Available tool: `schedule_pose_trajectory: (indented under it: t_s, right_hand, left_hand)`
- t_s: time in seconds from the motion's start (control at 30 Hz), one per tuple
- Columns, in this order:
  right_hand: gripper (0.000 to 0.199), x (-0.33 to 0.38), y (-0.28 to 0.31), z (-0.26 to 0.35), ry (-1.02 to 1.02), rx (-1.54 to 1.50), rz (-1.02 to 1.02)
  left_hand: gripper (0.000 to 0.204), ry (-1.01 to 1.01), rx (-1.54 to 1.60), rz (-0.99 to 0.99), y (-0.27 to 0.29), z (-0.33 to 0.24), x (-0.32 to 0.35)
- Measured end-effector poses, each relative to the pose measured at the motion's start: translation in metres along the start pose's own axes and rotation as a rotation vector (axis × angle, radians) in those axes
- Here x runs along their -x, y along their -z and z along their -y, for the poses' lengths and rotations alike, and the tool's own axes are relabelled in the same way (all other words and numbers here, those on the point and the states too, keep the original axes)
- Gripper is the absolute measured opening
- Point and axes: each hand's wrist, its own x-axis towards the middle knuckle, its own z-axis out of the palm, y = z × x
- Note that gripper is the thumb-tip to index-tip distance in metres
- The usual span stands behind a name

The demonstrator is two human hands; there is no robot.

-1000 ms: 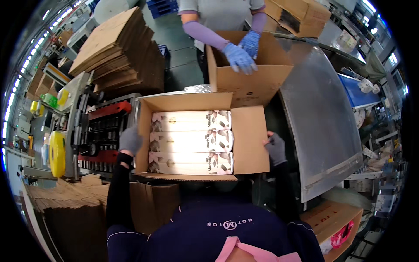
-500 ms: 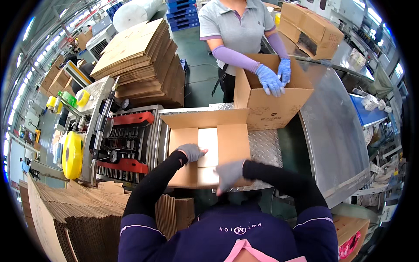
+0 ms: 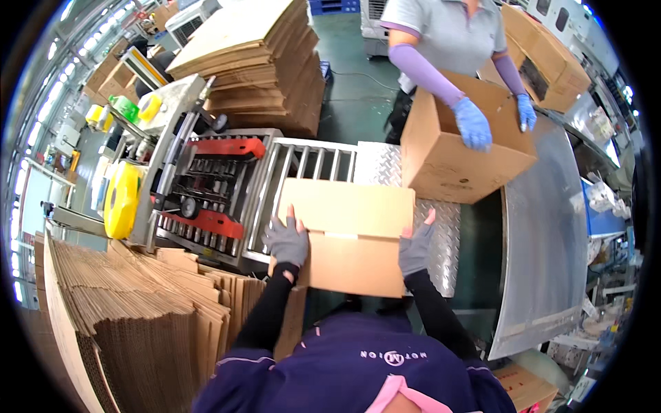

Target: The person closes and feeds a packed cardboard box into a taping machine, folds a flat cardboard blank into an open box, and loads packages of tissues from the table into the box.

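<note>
A brown cardboard carton (image 3: pixel 354 265) sits in front of me, its two long flaps folded down with a narrow pale gap between them. At its left edge rests my left hand (image 3: pixel 288 242), in a grey fingertip-less glove, fingers spread and stretched out. My right hand (image 3: pixel 415 248), gloved the same way, lies against the right side, fingers extended and thumb at the top edge. The carton's contents are covered by the flaps. Across from me, a co-worker's blue-gloved hands (image 3: pixel 474 125) are at a larger open carton (image 3: pixel 471 165).
Left of my carton, rollers (image 3: pixel 313 162) lead to a taping machine with red guides (image 3: pixel 227 148) and a yellow tape roll (image 3: pixel 124 199). Flattened cartons are stacked behind (image 3: pixel 265 82) and at lower left (image 3: pixel 144 330). A metal table (image 3: pixel 544 241) stands right.
The carton's long flaps have come down over the white contents. My hands have moved apart to its left and right sides. The co-worker's hands have separated, and the view has shifted.
</note>
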Motion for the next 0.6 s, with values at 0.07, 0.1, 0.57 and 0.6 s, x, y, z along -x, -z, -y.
schedule_pose_trajectory:
  t_s: [0.07, 0.1, 0.57, 0.6]
  right_hand:
    - [0.075, -0.015, -0.016, -0.029, -0.162, -0.184, 0.203]
    - [0.069, -0.009, -0.016, -0.035, -0.344, -0.325, 0.432]
    - [0.066, -0.007, -0.193, 0.092, -0.376, -0.369, 0.192]
    - [0.068, -0.018, -0.226, 0.095, -0.308, -0.280, 0.225]
  left_hand:
    - [0.056, 0.013, 0.101, 0.057, 0.011, 0.005, -0.010]
    - [0.052, -0.074, 0.121, -0.150, 0.002, 0.005, -0.018]
    - [0.065, -0.468, 0.199, -0.044, 0.000, 0.057, -0.165]
    - [0.066, -0.375, 0.167, -0.053, 0.001, 0.074, -0.181]
